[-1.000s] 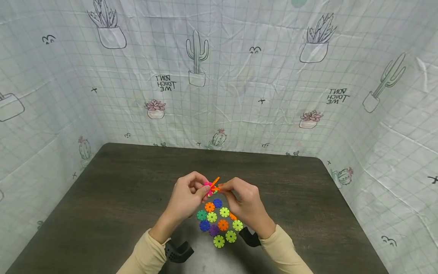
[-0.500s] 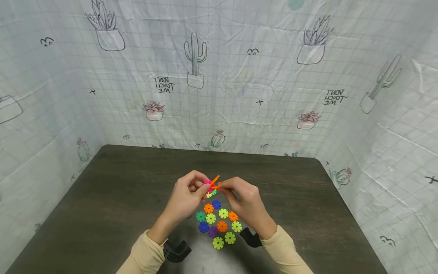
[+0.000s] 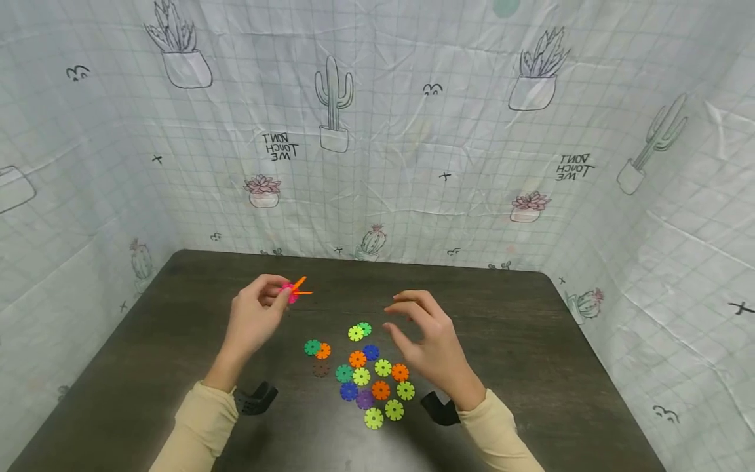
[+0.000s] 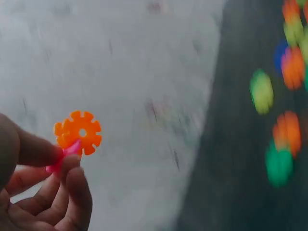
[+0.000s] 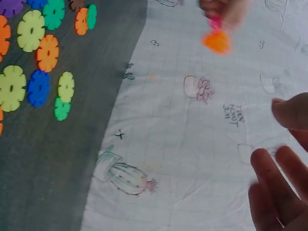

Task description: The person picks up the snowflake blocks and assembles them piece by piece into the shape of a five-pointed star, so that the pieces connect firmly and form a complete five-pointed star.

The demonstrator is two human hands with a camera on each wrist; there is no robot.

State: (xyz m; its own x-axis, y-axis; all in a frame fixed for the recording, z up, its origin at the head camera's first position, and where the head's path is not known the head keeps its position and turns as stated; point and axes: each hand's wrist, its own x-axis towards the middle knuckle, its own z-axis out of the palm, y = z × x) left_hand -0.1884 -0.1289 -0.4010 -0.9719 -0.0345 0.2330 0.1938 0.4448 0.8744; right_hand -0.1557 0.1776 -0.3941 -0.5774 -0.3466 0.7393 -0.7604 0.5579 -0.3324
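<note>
My left hand (image 3: 252,316) pinches a pink notched disc (image 4: 72,148) between thumb and fingers, raised over the left part of the table. Two orange notched discs (image 4: 91,137) are joined to the pink one and stick out to the right, edge-on in the head view. My right hand (image 3: 429,337) hovers right of the loose discs, its fingers spread and slightly bent, holding nothing. Below and between the hands, a yellow-green disc (image 3: 355,334) overlaps a green disc (image 3: 366,328) on the table.
Several loose notched discs lie in a cluster, among them a purple disc (image 3: 365,399) and a blue disc (image 3: 349,391). Left of them are a green disc (image 3: 311,347), an orange disc (image 3: 324,351) and a brown disc (image 3: 321,370). A patterned cloth (image 3: 389,196) hangs behind the dark table (image 3: 501,314).
My hands have parted. The left one has moved left and away with the pink and orange discs; the right one has let go and spread its fingers. Discs at the left have come into sight.
</note>
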